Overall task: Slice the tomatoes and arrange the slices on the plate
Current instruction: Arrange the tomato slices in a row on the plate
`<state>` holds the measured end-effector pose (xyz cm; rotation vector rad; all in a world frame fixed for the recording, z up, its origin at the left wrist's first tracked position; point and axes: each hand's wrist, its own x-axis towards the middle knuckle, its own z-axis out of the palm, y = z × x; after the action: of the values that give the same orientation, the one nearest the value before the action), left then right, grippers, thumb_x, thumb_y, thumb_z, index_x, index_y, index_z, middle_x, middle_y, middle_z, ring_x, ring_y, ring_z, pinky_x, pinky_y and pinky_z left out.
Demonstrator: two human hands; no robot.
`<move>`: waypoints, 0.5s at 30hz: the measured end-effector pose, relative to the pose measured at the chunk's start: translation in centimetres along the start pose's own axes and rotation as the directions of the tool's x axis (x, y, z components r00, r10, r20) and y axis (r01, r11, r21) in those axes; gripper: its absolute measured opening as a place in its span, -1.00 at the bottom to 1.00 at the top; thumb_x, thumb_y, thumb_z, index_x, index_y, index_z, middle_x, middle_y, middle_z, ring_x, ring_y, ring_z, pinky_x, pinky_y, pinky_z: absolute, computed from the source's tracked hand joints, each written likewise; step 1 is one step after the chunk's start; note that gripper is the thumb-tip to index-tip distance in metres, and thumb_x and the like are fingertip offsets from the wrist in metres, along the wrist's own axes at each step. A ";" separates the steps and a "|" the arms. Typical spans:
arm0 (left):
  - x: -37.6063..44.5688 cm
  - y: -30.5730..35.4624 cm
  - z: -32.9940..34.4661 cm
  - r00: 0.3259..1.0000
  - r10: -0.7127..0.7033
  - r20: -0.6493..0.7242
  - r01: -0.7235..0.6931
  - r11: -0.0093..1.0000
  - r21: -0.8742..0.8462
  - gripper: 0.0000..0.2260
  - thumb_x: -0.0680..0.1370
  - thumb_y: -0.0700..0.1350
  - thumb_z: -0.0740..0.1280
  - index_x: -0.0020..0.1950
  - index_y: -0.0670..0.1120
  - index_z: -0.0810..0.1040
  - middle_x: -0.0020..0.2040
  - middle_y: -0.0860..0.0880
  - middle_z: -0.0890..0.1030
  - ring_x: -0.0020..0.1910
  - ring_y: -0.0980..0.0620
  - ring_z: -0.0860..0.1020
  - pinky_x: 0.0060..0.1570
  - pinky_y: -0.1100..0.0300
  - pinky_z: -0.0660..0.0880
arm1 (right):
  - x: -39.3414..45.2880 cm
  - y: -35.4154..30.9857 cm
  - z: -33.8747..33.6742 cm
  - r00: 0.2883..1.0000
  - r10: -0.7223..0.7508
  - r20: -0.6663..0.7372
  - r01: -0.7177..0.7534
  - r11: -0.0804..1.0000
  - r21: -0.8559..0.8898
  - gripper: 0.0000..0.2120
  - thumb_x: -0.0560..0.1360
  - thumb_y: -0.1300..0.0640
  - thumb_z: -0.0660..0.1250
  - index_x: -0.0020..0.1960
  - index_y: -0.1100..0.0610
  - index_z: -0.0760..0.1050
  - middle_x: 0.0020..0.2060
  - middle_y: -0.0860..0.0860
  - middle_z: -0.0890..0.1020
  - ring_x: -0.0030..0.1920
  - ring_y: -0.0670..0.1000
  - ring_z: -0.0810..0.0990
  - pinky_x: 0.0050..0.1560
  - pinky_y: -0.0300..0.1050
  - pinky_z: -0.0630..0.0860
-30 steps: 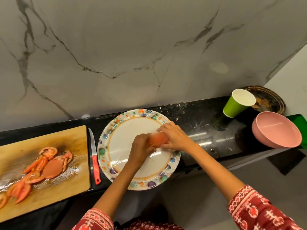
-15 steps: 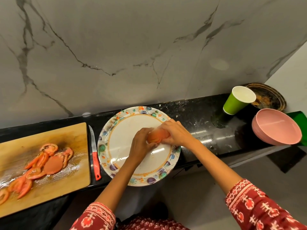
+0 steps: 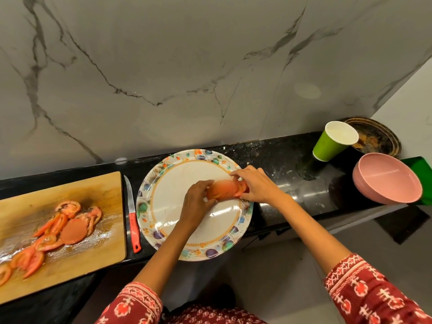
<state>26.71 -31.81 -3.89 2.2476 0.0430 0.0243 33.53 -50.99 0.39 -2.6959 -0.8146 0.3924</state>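
The plate (image 3: 149, 206) was white with a floral rim; the tomato slices (image 3: 225, 189) orange-red, the knife (image 3: 133, 226) handle red, the cup (image 3: 327, 146) green, the bowl (image 3: 392, 183) pink, the bench (image 3: 280, 164) black.

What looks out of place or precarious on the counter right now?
The plate overhangs the counter's front edge on its near side while both hands press tomato slices onto it. Juice is smeared across the cutting board. Nothing else stands out.

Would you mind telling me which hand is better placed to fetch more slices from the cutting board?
Probably the left hand: the cutting board lies to its side, while the right hand is farther away.
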 end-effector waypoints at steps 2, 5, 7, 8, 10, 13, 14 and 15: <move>0.0 0.1 0.1 1.000 -0.003 -0.002 0.003 1.000 -0.022 -0.55 0.43 -0.11 0.44 0.29 -0.08 0.44 0.25 -0.10 0.51 0.16 -0.05 0.51 0.22 0.04 0.46 | 0.1 0.0 -0.2 1.000 0.002 0.019 -0.002 1.000 0.013 -0.37 0.40 0.05 0.43 0.40 0.03 0.28 0.21 -0.05 0.50 0.24 0.00 0.34 0.10 -0.14 0.17; 0.0 0.3 0.1 1.000 -0.010 0.014 0.011 0.998 -0.055 -0.47 0.39 -0.13 0.48 0.32 -0.06 0.41 0.28 -0.09 0.49 0.19 -0.05 0.49 0.23 0.03 0.45 | 0.0 0.2 -0.4 0.999 0.024 0.028 -0.024 1.000 0.010 -0.36 0.40 0.07 0.42 0.42 0.04 0.26 0.21 -0.04 0.53 0.25 0.01 0.33 0.16 -0.09 0.19; -0.1 0.1 0.1 1.000 -0.016 0.012 0.017 0.998 -0.063 -0.42 0.37 -0.15 0.50 0.35 -0.06 0.39 0.29 -0.09 0.47 0.19 -0.05 0.48 0.23 0.06 0.44 | -0.2 0.3 -0.5 0.999 0.038 0.037 -0.039 0.999 0.032 -0.34 0.40 0.09 0.44 0.42 0.04 0.25 0.22 -0.04 0.53 0.26 0.00 0.33 0.20 -0.08 0.20; -0.2 0.0 -0.1 1.000 -0.018 0.005 0.018 0.998 -0.063 -0.41 0.36 -0.16 0.50 0.35 -0.07 0.39 0.29 -0.10 0.47 0.18 -0.04 0.48 0.22 0.08 0.43 | -0.3 0.4 -0.6 0.998 0.043 0.044 -0.045 0.998 0.046 -0.31 0.38 0.09 0.46 0.42 0.03 0.24 0.23 -0.06 0.52 0.26 0.00 0.32 0.21 -0.08 0.19; -0.4 -0.4 -0.3 1.000 -0.026 -0.013 0.025 0.997 -0.069 -0.43 0.37 -0.17 0.50 0.34 -0.08 0.39 0.27 -0.10 0.48 0.16 -0.04 0.50 0.19 0.13 0.42 | -0.7 0.5 -0.8 0.998 0.053 0.039 -0.056 0.994 0.090 -0.25 0.34 0.06 0.50 0.43 0.02 0.23 0.25 -0.06 0.50 0.27 0.00 0.31 0.23 -0.06 0.19; -0.7 -0.6 -0.5 0.998 -0.043 -0.037 0.040 0.996 -0.085 -0.47 0.38 -0.18 0.48 0.32 -0.10 0.41 0.26 -0.11 0.50 0.15 -0.03 0.51 0.18 0.14 0.42 | -1.0 0.4 -0.9 0.998 0.068 -0.017 -0.065 0.986 0.156 -0.23 0.32 0.03 0.52 0.43 0.02 0.24 0.25 -0.04 0.49 0.26 0.00 0.30 0.25 -0.02 0.21; -0.8 -0.6 -0.5 0.998 -0.045 -0.045 0.041 0.995 -0.087 -0.48 0.39 -0.19 0.47 0.32 -0.10 0.42 0.25 -0.12 0.51 0.14 -0.04 0.51 0.18 0.14 0.42 | -1.0 0.2 -0.8 0.997 0.066 -0.034 -0.060 0.984 0.170 -0.24 0.32 0.02 0.52 0.42 0.01 0.25 0.25 -0.04 0.50 0.26 0.00 0.30 0.25 -0.02 0.21; -0.7 -0.5 -0.5 0.997 -0.048 -0.053 0.043 0.995 -0.085 -0.49 0.40 -0.18 0.46 0.32 -0.10 0.42 0.23 -0.12 0.52 0.14 -0.05 0.52 0.18 0.14 0.42 | -1.1 0.1 -0.7 0.997 0.060 -0.046 -0.051 0.983 0.179 -0.25 0.32 0.02 0.52 0.41 0.01 0.26 0.25 -0.03 0.50 0.26 -0.01 0.31 0.24 -0.02 0.22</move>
<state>25.94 -31.15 -4.00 2.1612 0.1208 0.0623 32.92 -51.82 1.24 -2.5562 -0.6581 0.3869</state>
